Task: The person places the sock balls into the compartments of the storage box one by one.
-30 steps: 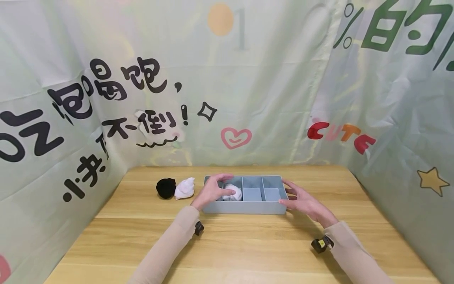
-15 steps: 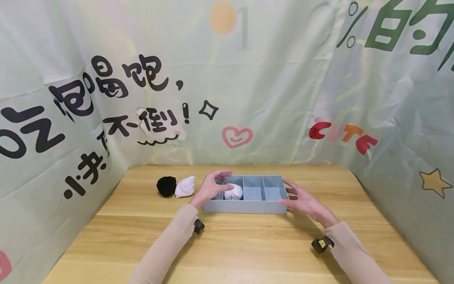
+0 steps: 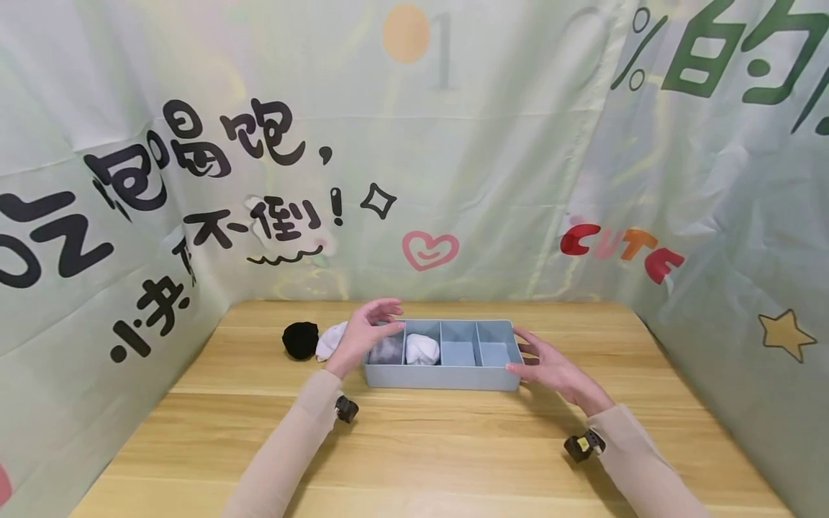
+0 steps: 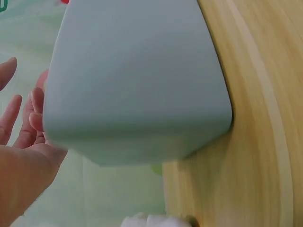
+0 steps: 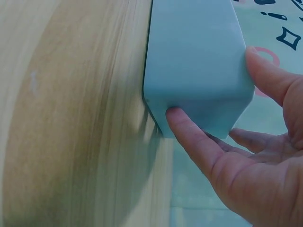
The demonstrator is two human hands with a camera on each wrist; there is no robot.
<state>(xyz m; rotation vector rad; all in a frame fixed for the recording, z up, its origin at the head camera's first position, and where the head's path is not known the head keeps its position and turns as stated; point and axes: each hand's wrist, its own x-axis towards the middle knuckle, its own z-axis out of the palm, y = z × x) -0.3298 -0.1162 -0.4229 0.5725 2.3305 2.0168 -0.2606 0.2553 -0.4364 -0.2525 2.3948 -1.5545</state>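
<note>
A grey-blue divided box (image 3: 447, 379) stands on the table, with a row of compartments. In its leftmost compartment lies a grey cloth bundle (image 3: 386, 350); a balled white cloth bundle (image 3: 422, 350), sock-like, fills the one beside it. My left hand (image 3: 364, 334) hovers over the box's left end, fingers loosely bent and holding nothing. At the box's right end, my right hand (image 3: 560, 370) rests with thumb at the front corner and fingers against the end wall, as the right wrist view shows. Left of the box sit a black bundle (image 3: 301, 340) and a white bundle (image 3: 329, 341), partly hidden by my left hand.
The wooden table (image 3: 414, 446) spreads in front of the box. Printed cloth (image 3: 492, 180) hangs behind it and at both sides. The two right compartments (image 3: 495, 352) show bare floors.
My left hand has drawn left from above the white bundle, uncovering the grey bundle in the leftmost compartment. The right hand has stayed at the box's right end.
</note>
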